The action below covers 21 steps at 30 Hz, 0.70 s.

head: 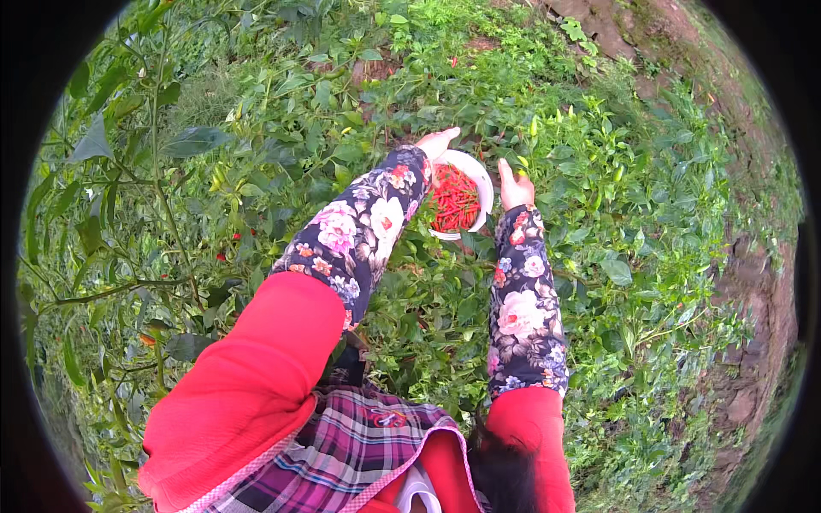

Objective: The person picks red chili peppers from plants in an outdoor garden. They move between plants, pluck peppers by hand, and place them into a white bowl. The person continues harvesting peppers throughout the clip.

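A round white plastic bucket (pixel 485 183), holding many slender red chili peppers (pixel 455 200), is among the leafy pepper plants in front of me. My left hand (pixel 439 142) reaches over the bucket's upper left rim, fingers stretched out to the right. Whether it grips the rim or only passes above it, I cannot tell. To the right of the bucket, a little apart from it, is my right hand (pixel 517 188), with one finger raised and nothing visible in it. A yellow-green pepper (pixel 523 163) shows just beyond those fingertips. Floral sleeve covers (pixel 523 314) span both forearms.
Dense pepper plants (pixel 609 147) surround the bucket, some bearing pale green peppers (pixel 533 126). Tall stems (pixel 156 147) with large leaves rise close by on the left. A few red peppers (pixel 237 236) hang there. A bare earth strip (pixel 747 359) runs along the right side.
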### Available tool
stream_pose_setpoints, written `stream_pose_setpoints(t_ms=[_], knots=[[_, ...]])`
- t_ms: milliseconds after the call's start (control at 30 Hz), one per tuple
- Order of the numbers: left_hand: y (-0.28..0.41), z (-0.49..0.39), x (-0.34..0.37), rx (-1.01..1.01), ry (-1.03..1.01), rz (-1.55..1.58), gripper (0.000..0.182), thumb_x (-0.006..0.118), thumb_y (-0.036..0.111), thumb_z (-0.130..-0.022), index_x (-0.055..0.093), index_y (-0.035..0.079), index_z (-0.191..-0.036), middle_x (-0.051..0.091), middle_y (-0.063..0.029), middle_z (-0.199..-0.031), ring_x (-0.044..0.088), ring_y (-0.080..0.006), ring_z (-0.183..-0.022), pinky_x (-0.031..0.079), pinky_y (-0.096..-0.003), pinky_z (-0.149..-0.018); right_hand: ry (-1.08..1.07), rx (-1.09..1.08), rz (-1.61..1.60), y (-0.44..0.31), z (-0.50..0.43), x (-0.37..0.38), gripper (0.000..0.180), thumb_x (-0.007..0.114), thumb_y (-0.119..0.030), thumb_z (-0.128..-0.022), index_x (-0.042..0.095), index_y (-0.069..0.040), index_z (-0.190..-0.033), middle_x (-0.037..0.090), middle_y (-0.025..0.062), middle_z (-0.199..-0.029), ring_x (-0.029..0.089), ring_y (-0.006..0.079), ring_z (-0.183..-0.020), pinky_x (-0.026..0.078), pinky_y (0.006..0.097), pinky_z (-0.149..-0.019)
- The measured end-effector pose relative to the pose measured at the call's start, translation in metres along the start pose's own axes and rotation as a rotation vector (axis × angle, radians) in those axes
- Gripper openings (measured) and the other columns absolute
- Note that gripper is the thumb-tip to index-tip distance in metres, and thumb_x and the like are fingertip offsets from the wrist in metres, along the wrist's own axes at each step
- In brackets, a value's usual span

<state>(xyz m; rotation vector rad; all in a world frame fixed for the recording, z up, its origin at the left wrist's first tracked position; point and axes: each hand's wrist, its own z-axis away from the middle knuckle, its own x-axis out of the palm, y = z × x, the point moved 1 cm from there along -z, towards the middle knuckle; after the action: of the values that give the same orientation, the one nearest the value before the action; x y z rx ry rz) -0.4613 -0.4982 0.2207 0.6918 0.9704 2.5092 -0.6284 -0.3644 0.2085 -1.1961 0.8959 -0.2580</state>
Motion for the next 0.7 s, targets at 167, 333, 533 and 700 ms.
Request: stream_pose_setpoints(t_ms=[167, 333, 533, 700], knots=[[-0.015, 0.036, -0.005, 0.149, 0.101, 0.118, 0.057, 0.055, 0.036, -0.099, 0.038, 0.012, -0.148, 0.029, -0.0134, -0.159, 0.03, -0.038, -0.143, 0.036, -0.0606, -0.108, -0.321, 0.149, -0.644, 0.018, 0.052, -0.062, 0.035, 0.061, -0.018, -0.098, 0.045, 0.006, -0.12, 0.072, 0.0164, -0.098, 0.072, 0.0217, -0.084, 0.059, 0.0312, -0.07], [-0.013, 0.142, -0.03, 0.362, -0.24, 0.219, 0.037, 0.045, 0.025, -0.104, 0.053, 0.0, -0.13, 0.062, -0.0144, -0.128, 0.061, -0.0233, -0.116, 0.048, -0.0397, -0.102, -0.538, 0.076, -0.617, -0.016, 0.105, -0.077, 0.018, 0.059, -0.019, -0.1, 0.064, -0.003, -0.093, 0.06, 0.0005, -0.069, 0.051, 0.0084, -0.057, 0.039, 0.0227, -0.052], [-0.082, 0.267, -0.016, 0.554, -0.214, 0.057, 0.028, 0.052, 0.023, -0.103, 0.062, 0.002, -0.119, 0.069, -0.008, -0.107, 0.067, -0.0142, -0.096, 0.053, -0.0285, -0.087, -0.753, 0.153, -0.503, -0.031, 0.183, -0.064, 0.028, 0.057, -0.025, -0.102, 0.061, -0.005, -0.083, 0.049, -0.0053, -0.058, 0.041, 0.0041, -0.047, 0.031, 0.02, -0.044], [-0.116, 0.247, -0.044, 0.655, -0.101, 0.011, 0.024, 0.057, 0.023, -0.1, 0.067, 0.004, -0.112, 0.072, -0.0047, -0.102, 0.067, -0.0103, -0.087, 0.053, -0.0249, -0.077, -0.871, 0.097, -0.377, -0.023, 0.19, -0.043, 0.019, 0.059, -0.014, -0.099, 0.061, 0.0, -0.112, 0.051, -0.0049, -0.066, 0.043, 0.0041, -0.055, 0.034, 0.0191, -0.051]])
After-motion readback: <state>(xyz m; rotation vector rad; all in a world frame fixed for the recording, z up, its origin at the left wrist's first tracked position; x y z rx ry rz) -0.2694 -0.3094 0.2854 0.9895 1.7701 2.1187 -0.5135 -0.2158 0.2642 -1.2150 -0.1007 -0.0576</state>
